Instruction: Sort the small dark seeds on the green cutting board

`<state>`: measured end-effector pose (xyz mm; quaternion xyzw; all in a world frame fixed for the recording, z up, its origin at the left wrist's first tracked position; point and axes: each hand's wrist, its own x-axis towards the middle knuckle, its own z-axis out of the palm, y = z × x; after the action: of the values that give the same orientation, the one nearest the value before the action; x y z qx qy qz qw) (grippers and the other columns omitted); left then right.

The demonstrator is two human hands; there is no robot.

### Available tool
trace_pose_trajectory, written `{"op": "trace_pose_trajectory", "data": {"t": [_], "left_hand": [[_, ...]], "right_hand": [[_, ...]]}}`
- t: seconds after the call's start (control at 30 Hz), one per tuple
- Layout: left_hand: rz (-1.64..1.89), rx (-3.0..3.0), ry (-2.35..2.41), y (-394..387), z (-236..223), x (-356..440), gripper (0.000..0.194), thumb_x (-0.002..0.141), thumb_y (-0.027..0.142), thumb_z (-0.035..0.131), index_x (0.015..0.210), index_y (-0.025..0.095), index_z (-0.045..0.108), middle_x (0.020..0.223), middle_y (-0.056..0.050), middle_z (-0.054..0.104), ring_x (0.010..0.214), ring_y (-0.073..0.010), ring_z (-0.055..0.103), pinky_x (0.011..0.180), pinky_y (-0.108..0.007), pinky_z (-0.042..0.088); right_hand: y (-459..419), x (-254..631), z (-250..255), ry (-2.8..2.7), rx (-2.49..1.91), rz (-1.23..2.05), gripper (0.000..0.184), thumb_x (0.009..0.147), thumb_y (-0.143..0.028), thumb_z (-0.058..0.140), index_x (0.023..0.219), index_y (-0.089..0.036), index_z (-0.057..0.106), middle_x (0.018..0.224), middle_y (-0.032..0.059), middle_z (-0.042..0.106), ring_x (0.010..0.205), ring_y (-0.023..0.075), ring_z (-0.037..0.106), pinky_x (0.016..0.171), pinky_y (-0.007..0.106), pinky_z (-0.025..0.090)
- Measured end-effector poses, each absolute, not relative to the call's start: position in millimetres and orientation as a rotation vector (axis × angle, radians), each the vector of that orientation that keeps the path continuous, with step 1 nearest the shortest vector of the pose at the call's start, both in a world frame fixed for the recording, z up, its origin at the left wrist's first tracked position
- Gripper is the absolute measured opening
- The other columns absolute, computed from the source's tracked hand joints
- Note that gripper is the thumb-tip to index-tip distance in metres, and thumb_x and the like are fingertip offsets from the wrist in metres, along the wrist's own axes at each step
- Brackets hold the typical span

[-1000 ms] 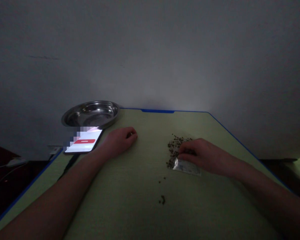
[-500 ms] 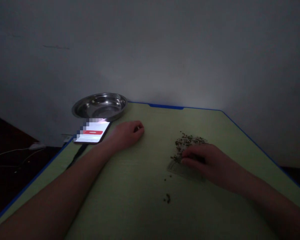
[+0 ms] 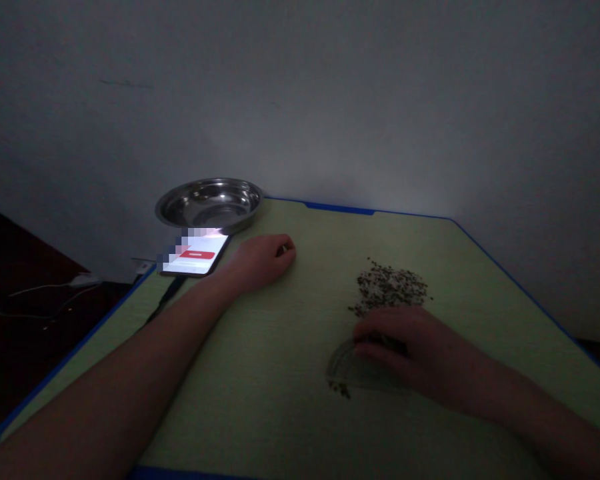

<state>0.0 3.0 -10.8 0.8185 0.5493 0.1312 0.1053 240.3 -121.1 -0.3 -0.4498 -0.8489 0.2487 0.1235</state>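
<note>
My right hand [image 3: 405,347] pinches a clear, half-round protractor [image 3: 341,367] that lies flat or nearly flat on the table; the palm hides part of it. Just beyond the fingers is a spread pile of small dark and pale grains [image 3: 393,287], like beans or seeds. A few loose dark grains [image 3: 340,389] sit along the protractor's near edge. My left hand [image 3: 265,262] rests on the table to the left of the pile, its fingers curled in against the thumb, and I see nothing held in it.
A shiny metal basin [image 3: 210,205] stands at the back left. In front of it lies a phone [image 3: 195,257] with a lit screen, beside my left wrist. The green table [image 3: 280,373] has a blue edge and meets a grey wall [image 3: 320,100]. White cables [image 3: 75,283] hang at left.
My right hand has drawn the protractor toward me, away from the main pile and up to the loose grains. My left hand stays put; the view has shifted slightly.
</note>
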Motion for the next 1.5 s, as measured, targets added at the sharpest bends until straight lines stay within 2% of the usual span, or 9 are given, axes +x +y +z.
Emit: {"op": "trace_pose_trajectory", "data": {"t": [0.27, 0.5, 0.73, 1.03, 1.5], "left_hand": [[0.4, 2.422, 1.611, 4, -12, 0, 0.033, 0.084, 0.04, 0.045, 0.097, 0.022, 0.068, 0.083, -0.003, 0.069, 0.071, -0.0173, 0.059, 0.062, -0.029, 0.039], [0.397, 2.426, 1.618, 0, -9, 1, 0.033, 0.084, 0.04, 0.044, 0.097, 0.02, 0.068, 0.083, -0.004, 0.068, 0.07, -0.0168, 0.059, 0.06, -0.027, 0.038], [0.405, 2.424, 1.609, 1, -10, 1, 0.032, 0.084, 0.038, 0.044, 0.096, 0.02, 0.068, 0.085, -0.004, 0.069, 0.073, -0.0168, 0.059, 0.063, -0.028, 0.039], [0.422, 2.398, 1.614, 2, -11, 1, 0.031, 0.084, 0.037, 0.045, 0.096, 0.02, 0.068, 0.086, -0.004, 0.069, 0.073, -0.0171, 0.059, 0.063, -0.029, 0.039], [0.399, 2.403, 1.631, 2, -10, 2, 0.032, 0.084, 0.04, 0.045, 0.097, 0.021, 0.068, 0.088, -0.003, 0.069, 0.074, -0.0173, 0.06, 0.063, -0.028, 0.039]], "right_hand": [[-125, 240, -1, -2.479, -1.313, 0.739, 0.016, 0.092, -0.029, 0.054, 0.089, -0.021, 0.068, 0.079, -0.0015, 0.069, 0.071, 0.0127, 0.062, 0.066, 0.025, 0.041], [-127, 231, -4, -2.511, -1.27, 0.687, 0.016, 0.091, -0.024, 0.053, 0.088, -0.019, 0.068, 0.079, 0.0009, 0.07, 0.071, 0.0142, 0.062, 0.066, 0.026, 0.041], [-141, 226, -5, -2.618, -1.266, 0.72, 0.017, 0.09, -0.031, 0.057, 0.084, -0.021, 0.069, 0.077, 0.0002, 0.072, 0.069, 0.0157, 0.063, 0.061, 0.026, 0.039], [-153, 226, -3, -2.618, -1.254, 0.975, 0.018, 0.089, -0.033, 0.058, 0.08, -0.022, 0.07, 0.073, -0.0024, 0.072, 0.064, 0.0104, 0.063, 0.057, 0.021, 0.036], [-153, 231, 4, -2.528, -1.226, 1.143, 0.019, 0.088, -0.035, 0.06, 0.082, -0.021, 0.071, 0.073, -0.0009, 0.07, 0.063, 0.0104, 0.06, 0.055, 0.019, 0.038]]}}
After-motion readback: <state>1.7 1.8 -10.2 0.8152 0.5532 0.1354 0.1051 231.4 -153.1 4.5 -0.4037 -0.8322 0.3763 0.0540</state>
